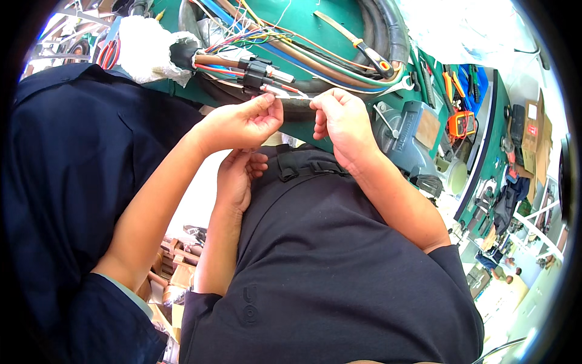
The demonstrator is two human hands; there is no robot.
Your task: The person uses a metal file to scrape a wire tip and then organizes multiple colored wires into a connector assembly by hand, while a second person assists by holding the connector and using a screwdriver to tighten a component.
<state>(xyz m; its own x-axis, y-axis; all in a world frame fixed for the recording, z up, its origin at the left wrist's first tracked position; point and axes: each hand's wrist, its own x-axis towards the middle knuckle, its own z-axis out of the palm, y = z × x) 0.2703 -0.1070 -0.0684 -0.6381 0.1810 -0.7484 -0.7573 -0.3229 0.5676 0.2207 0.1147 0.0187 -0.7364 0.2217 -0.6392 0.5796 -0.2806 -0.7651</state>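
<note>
My right hand pinches the end of a thin white tube or wire between thumb and forefinger. A co-worker's hand grips the other end, to the left. Below that hand, close to my waist, my left hand is raised with its fingers curled; its fingertips are partly hidden, so whether it holds anything is unclear. Just beyond the white piece is a black plastic connector body with metal contacts and red-and-white leads. Thick brown and blue wires run into it from a black sheathed cable end wrapped in white material.
On the green bench lie a coiled black cable, a bundle of thin coloured wires and a black-and-orange handled tool. A blue bench vise stands right of my hand. Farther right are pliers and an orange multimeter.
</note>
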